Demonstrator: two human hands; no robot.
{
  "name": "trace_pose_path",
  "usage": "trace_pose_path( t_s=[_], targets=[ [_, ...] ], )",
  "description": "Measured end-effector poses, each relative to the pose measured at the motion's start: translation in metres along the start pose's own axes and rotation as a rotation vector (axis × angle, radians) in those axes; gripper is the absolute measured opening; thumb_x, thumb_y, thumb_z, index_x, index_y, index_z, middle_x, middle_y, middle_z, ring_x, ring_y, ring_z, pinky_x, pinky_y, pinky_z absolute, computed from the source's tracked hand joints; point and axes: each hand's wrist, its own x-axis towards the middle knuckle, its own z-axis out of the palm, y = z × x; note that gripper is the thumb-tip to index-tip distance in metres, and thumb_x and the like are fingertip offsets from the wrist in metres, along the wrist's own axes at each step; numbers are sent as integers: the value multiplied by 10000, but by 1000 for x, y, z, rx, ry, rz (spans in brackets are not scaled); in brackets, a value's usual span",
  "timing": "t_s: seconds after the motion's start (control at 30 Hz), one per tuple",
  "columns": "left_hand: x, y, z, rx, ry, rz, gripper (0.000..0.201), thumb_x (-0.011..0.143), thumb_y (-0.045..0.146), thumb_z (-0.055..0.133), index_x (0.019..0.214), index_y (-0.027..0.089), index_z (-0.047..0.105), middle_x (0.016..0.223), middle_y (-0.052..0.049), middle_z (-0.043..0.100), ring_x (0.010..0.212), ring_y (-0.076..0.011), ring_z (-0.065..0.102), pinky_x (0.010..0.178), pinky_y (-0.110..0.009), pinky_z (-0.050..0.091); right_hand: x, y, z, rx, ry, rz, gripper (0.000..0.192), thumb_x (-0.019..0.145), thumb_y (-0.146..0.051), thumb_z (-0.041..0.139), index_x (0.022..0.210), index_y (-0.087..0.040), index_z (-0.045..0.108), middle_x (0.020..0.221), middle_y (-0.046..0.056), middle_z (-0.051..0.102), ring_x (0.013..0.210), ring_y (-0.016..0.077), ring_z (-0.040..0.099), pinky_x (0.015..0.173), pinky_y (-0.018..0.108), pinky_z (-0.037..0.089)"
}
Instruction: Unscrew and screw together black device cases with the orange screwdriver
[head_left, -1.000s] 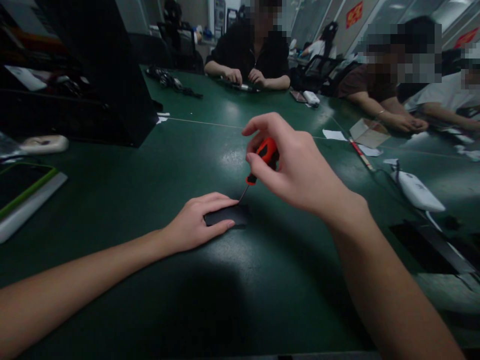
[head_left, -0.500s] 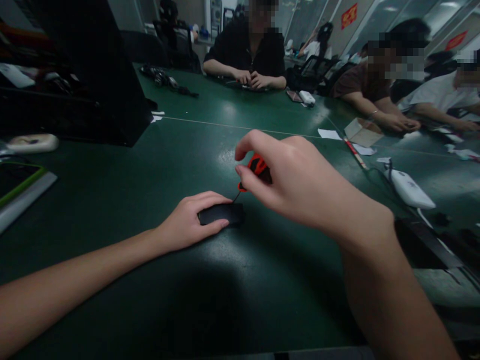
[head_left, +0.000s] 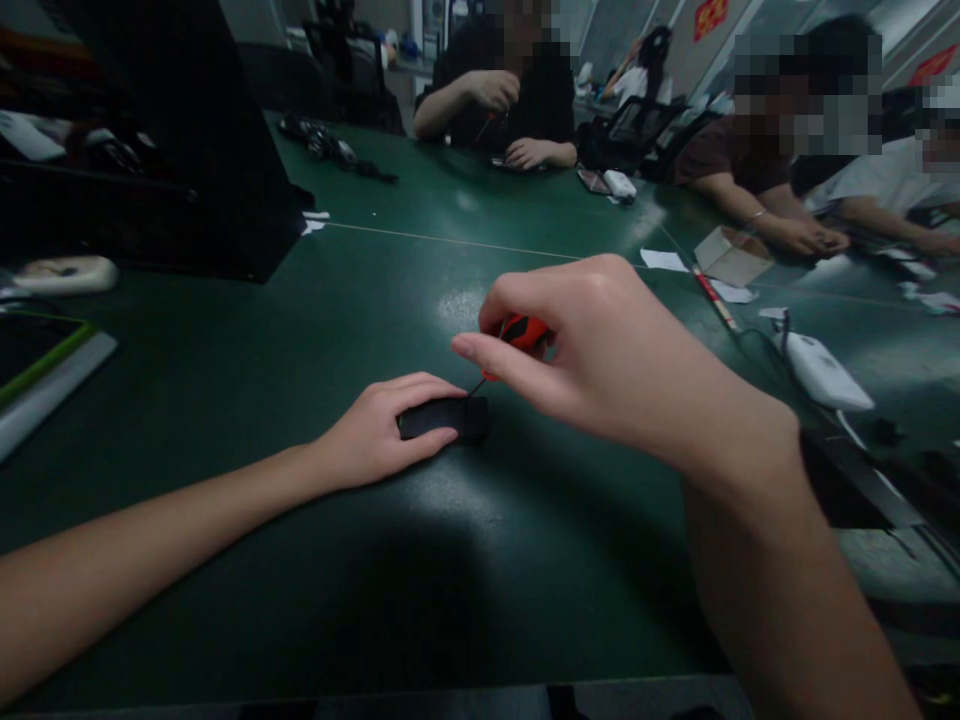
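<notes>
My right hand, its grip clamped on the red screwdriver, is now lowering and tilting it, bringing the tip onto the black case just below, which my left hand is pinning to the desk.

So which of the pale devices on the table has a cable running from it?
The white device at the right, beyond the right hand: a dark cable leaves its far end. The pale device at the far left shows no cable.

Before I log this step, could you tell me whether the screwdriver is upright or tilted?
Tilted: the screwdriver slants from the right hand down-left to the black device.
</notes>
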Motion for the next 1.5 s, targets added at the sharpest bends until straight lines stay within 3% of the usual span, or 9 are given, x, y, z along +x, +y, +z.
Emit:
trace_pose_path(
  t_s=[0.13,0.3,0.53,0.77,0.93,1.1,1.2,1.3,1.5],
  targets=[
    [2,-13,-17,26,-177,38,480,927,458,654,1327,193,638,1255,-91,711,1096,-254,686,930,-340,538,1,2,0,46,29,-58,237,954,-221,519,1146,-180,651,989,47,722,882,184,657,795,309,438],
    [2,-19,-23,76,-128,-41,461,921,493,641,1278,203,670,1210,-84,738,1060,-266,703,916,-353,543,-1,-3,0,173,-37,-157,250,930,-167,534,1162,-187,623,990,34,714,871,172,652,772,291,435],
    [1,-18,-20,68,-151,-41,444,929,492,635,1265,203,666,1196,-82,737,1045,-250,700,902,-342,537,-2,0,13,-53,171,64,186,977,-327,549,1045,-188,653,812,73,684,840,244,666,759,343,449],
    [1,-17,-20,59,-152,-36,446,937,497,629,1263,193,655,1175,-86,731,1027,-248,694,878,-333,530,-5,1,6,17,61,-41,420,940,-202,528,1360,-188,515,1090,75,708,940,222,662,786,319,449],
    [0,-18,-19,52,-148,-30,451,940,493,633,1274,191,645,1208,-89,720,1064,-253,684,910,-341,521,-10,4,-3,54,-26,-102,337,903,-145,554,1224,-205,635,1101,63,705,991,214,648,815,311,449],
    [0,-19,-20,71,-162,-23,438,946,477,631,1289,205,637,1228,-87,714,1081,-256,683,919,-343,522,-6,0,-1,48,-23,-69,152,954,-263,566,991,-191,695,953,64,707,894,205,648,757,308,442],
    [0,-19,-21,77,-166,-30,443,948,480,621,1295,206,638,1221,-89,718,1077,-259,684,917,-347,528,-3,1,1,98,30,-100,224,951,-190,528,1122,-199,673,1010,53,715,938,197,655,818,318,456],
    [0,-18,-21,81,-164,-30,444,947,487,613,1290,206,643,1219,-90,718,1078,-261,682,925,-351,529,-4,3,-1,165,-9,-169,341,906,-132,548,1229,-211,623,1132,43,704,1010,190,648,865,314,465],
    [1,-17,-20,68,-165,-24,440,947,487,622,1283,204,642,1205,-86,719,1051,-253,685,885,-334,529,-5,4,-1,80,26,-55,146,942,-214,556,1026,-189,673,983,56,717,920,209,657,819,330,459]
  ],
)
